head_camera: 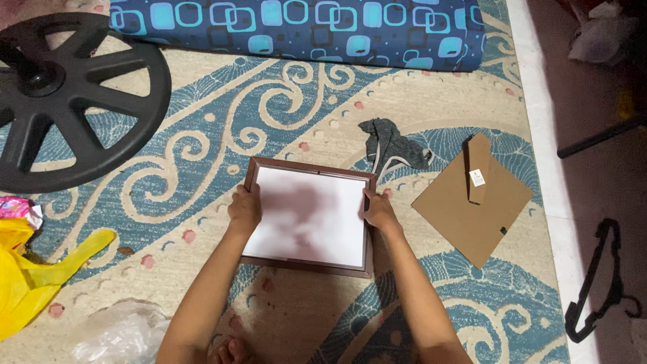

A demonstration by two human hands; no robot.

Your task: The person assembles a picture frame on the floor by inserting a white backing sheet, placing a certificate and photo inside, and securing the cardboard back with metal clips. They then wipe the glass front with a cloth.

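Brown picture frame [308, 217] with white sheet [311, 214] lies flat on carpet [283, 114], left hand [244, 210] and right hand [379, 211] closed on its side edges, a grip each side. Step looks like seating the sheet; next likely needs the cardboard backing [475, 202], right of right hand. Grey cloth [391, 145] just beyond; black wheel-like base [60, 87] far left

One picture frame [309, 217], one cardboard backing [472, 209], one hanger [596, 283], two hands [244, 209].
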